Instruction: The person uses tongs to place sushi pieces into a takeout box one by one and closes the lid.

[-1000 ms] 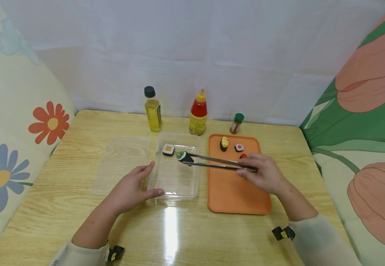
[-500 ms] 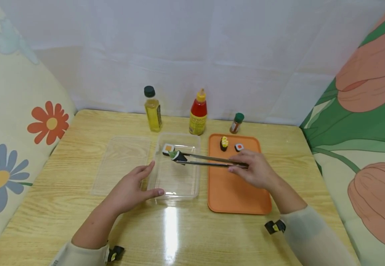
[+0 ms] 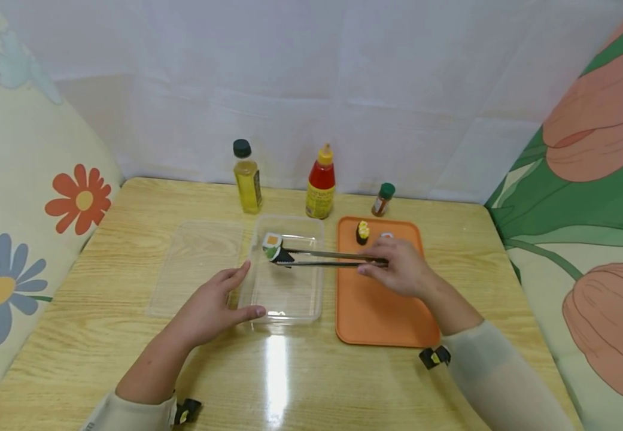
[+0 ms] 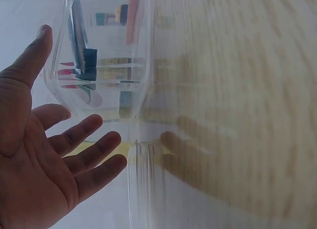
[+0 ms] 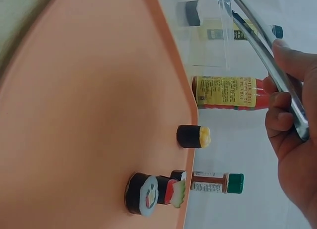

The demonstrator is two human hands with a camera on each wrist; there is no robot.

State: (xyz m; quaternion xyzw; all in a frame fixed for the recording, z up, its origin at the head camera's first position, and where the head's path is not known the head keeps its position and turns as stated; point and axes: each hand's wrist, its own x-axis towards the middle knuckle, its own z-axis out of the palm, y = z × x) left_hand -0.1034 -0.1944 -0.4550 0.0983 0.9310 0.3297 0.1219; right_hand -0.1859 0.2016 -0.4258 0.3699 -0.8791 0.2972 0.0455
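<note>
My right hand (image 3: 400, 269) pinches a pair of metal tongs (image 3: 324, 264), which reach left over a clear plastic container (image 3: 320, 293). Between the tongs' tips is a toy sushi hand roll (image 3: 281, 256), black with a green filling. It overlaps a square toy sushi roll (image 3: 272, 239) with an orange centre at the container's back left. In the left wrist view the hand roll (image 4: 89, 64) shows through the clear wall, above the container's bottom. My left hand (image 3: 209, 308) stays beside the container's left side, fingers spread, thumb at the front left corner.
An orange tray (image 3: 386, 317) on the right bears several toy sushi pieces, among them a yellow-topped one (image 3: 362, 232). Behind stand an oil bottle (image 3: 248, 182), a red sauce bottle (image 3: 320, 185) and a spice jar (image 3: 383, 200). A clear lid (image 3: 195, 263) lies left.
My right hand has moved left with the tongs, bringing the hand roll from the container's middle to the square roll at its left. The left hand has stayed in place.
</note>
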